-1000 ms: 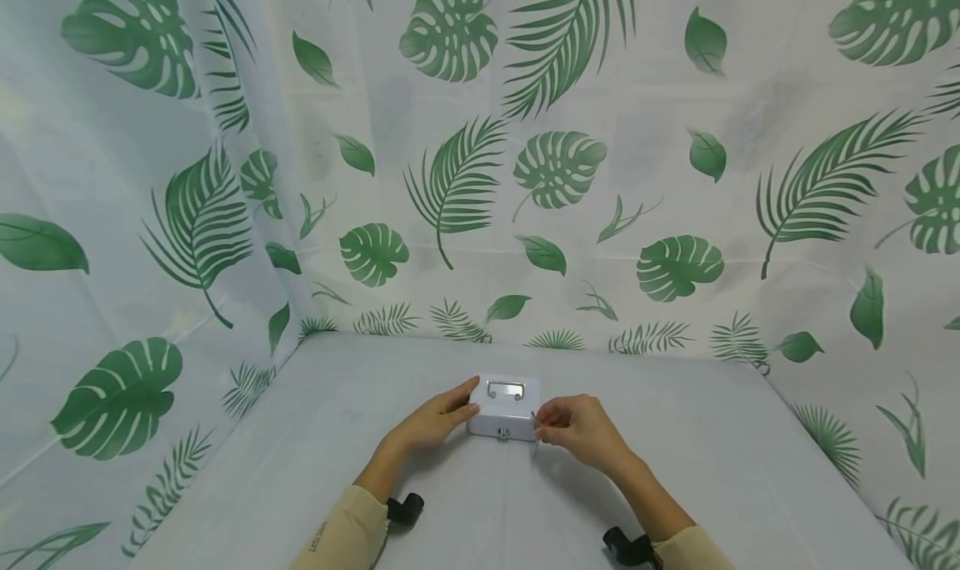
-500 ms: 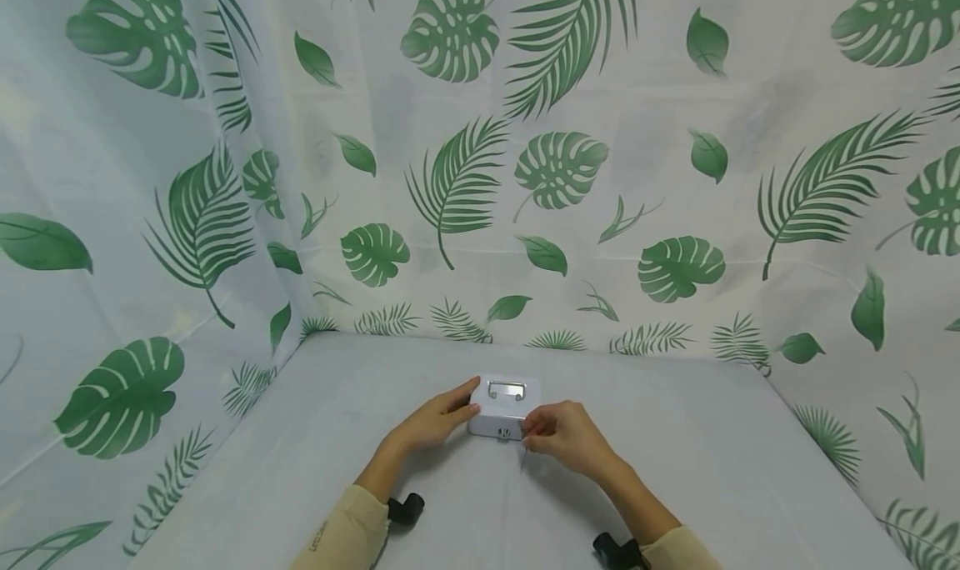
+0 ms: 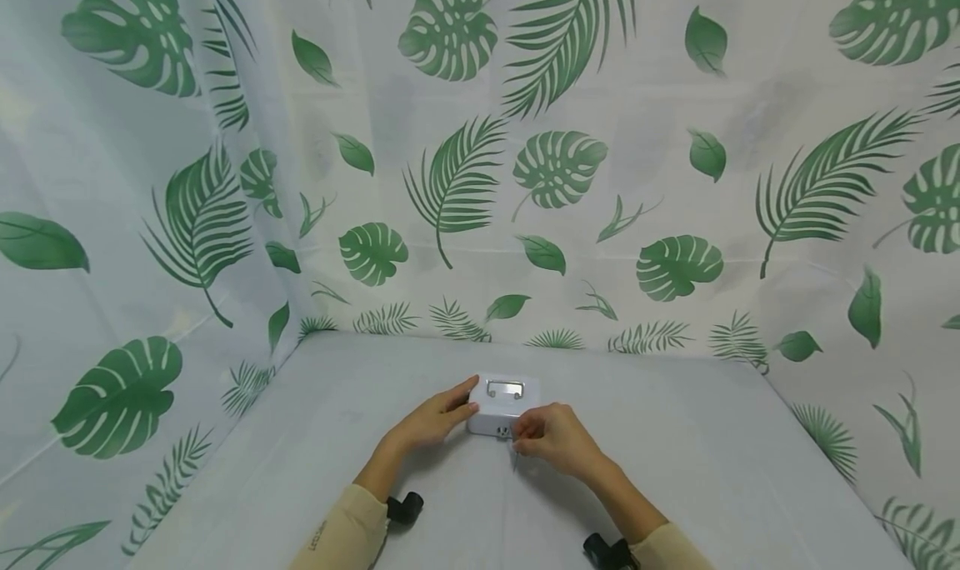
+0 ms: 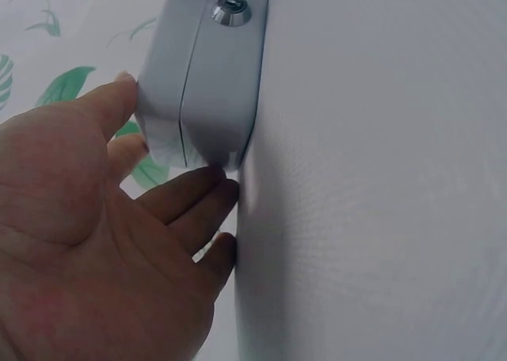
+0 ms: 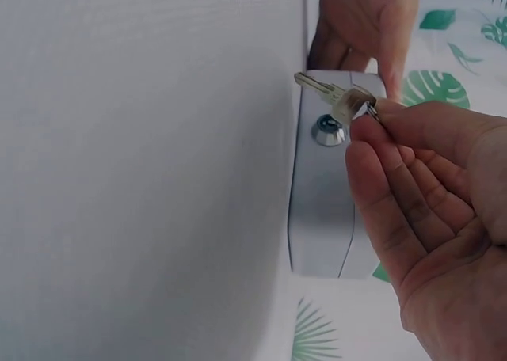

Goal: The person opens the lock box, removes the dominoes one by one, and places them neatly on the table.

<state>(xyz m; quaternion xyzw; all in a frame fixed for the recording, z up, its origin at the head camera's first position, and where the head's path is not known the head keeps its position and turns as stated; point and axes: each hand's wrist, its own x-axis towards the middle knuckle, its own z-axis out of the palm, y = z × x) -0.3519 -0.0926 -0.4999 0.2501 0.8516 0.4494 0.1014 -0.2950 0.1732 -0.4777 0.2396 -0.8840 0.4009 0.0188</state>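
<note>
A small white cash box (image 3: 483,425) lies on the table, with a silver folding handle (image 3: 506,389) on its lid. On its front sits a round silver key lock (image 4: 231,10). My left hand (image 3: 431,420) steadies the box's left side, its thumb and relaxed fingertips touching the box. In front of the lock, my right hand (image 3: 558,442) pinches keys on a small ring. One key (image 5: 317,85) hangs out past the fingertips and passes close by the lock (image 5: 329,130) in the right wrist view. The fingers hide whatever else is pinched there.
A white cloth covers the table (image 3: 420,520). White curtains with green leaf prints (image 3: 555,170) stand behind and at both sides. Black wrist cameras (image 3: 406,508) are strapped to both forearms.
My right hand has moved left with the keys, from the box's right front corner to just beside the lock. The left hand and the box have stayed in place.
</note>
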